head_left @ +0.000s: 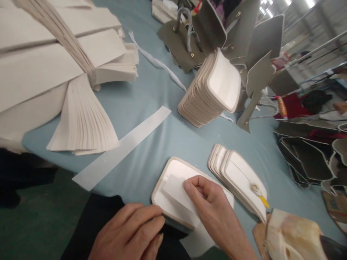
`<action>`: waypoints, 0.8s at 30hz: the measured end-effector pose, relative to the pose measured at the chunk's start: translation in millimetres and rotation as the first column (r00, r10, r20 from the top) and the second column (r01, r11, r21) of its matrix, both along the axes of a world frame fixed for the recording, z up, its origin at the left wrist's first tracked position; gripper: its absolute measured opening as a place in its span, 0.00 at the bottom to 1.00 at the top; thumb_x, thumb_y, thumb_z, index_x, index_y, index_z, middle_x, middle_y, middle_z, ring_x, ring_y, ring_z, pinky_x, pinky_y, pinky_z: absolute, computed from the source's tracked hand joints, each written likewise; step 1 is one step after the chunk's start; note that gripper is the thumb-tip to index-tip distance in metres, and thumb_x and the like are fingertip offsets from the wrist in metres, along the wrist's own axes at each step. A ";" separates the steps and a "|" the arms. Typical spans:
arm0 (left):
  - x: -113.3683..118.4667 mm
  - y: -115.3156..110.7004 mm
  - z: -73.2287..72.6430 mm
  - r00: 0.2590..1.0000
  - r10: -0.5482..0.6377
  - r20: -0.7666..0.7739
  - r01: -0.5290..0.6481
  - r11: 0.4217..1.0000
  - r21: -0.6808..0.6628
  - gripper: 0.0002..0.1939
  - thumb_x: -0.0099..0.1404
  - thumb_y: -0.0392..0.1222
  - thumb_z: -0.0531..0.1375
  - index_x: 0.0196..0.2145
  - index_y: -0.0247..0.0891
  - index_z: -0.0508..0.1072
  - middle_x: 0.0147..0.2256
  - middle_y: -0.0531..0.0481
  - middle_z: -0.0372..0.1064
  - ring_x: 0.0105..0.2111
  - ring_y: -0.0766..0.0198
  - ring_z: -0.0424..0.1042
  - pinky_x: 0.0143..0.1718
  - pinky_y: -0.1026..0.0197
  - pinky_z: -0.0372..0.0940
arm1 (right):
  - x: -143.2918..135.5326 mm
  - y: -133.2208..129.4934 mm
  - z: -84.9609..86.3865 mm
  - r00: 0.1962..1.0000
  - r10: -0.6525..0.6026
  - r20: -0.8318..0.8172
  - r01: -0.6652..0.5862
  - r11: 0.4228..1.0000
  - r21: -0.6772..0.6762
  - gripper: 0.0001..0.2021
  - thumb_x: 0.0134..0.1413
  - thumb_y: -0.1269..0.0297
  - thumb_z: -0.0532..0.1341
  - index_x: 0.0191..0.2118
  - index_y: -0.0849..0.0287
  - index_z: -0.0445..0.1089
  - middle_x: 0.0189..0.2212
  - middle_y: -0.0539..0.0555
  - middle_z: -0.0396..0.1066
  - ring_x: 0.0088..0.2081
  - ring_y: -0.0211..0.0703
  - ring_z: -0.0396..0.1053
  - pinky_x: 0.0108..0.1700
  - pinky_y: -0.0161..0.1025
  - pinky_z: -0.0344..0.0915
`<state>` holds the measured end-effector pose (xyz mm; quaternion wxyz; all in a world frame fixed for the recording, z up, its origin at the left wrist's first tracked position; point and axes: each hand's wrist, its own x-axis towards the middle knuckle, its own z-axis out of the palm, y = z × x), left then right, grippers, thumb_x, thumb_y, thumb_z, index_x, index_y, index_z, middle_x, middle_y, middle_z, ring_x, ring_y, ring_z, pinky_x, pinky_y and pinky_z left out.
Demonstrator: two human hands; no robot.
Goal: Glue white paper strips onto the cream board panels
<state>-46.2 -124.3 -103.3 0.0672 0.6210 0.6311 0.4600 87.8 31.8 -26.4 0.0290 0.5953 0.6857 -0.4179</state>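
Observation:
My right hand point(210, 202) pinches a thin white strip point(177, 193) between thumb and fingers. The strip lies slantwise over a white panel point(170, 168) with a rounded beige rim, at the table's near edge. A further pale translucent piece point(199, 240) hangs below the panel, partly behind my wrist. My left hand point(132, 231) rests at the panel's near left corner. Its fingers are loosely bent with the thumb apart, and nothing shows in them. A long translucent strip point(121, 151) lies alone on the table to the left.
A tall stack of rimmed panels point(206, 90) stands behind, and a lower stack point(241, 177) carries a yellow-tipped tool point(260, 195). Tied beige strips point(81, 119) fill the left. Olive bag parts point(187, 43) stand at the back. A stained pale container point(292, 234) sits at lower right.

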 end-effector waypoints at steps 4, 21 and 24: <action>-7.9 9.5 -1.6 0.996 0.042 -0.077 -0.045 0.998 -0.046 0.11 0.71 0.32 0.55 0.45 0.40 0.76 0.45 0.50 0.80 0.45 0.63 0.75 0.53 0.62 0.68 | -5.7 6.9 -0.5 1.000 0.005 0.026 -0.004 1.000 -0.022 0.21 0.61 0.42 0.57 0.31 0.57 0.70 0.23 0.47 0.64 0.26 0.38 0.58 0.28 0.36 0.52; -7.7 15.5 -3.6 0.998 0.059 -0.036 -0.062 0.992 -0.113 0.10 0.72 0.35 0.56 0.46 0.40 0.76 0.47 0.50 0.78 0.48 0.61 0.72 0.54 0.58 0.64 | -16.7 11.9 -9.7 0.987 0.066 0.146 -0.076 0.995 0.060 0.15 0.59 0.51 0.59 0.27 0.54 0.73 0.25 0.49 0.71 0.30 0.43 0.66 0.32 0.37 0.56; -7.7 15.0 -4.6 0.998 0.050 -0.043 -0.055 0.992 -0.112 0.11 0.72 0.34 0.56 0.47 0.38 0.76 0.48 0.49 0.78 0.49 0.59 0.71 0.55 0.57 0.62 | -16.8 10.8 -11.1 0.982 0.075 0.173 -0.090 0.993 0.077 0.15 0.60 0.52 0.58 0.28 0.53 0.73 0.26 0.49 0.72 0.31 0.44 0.66 0.33 0.37 0.56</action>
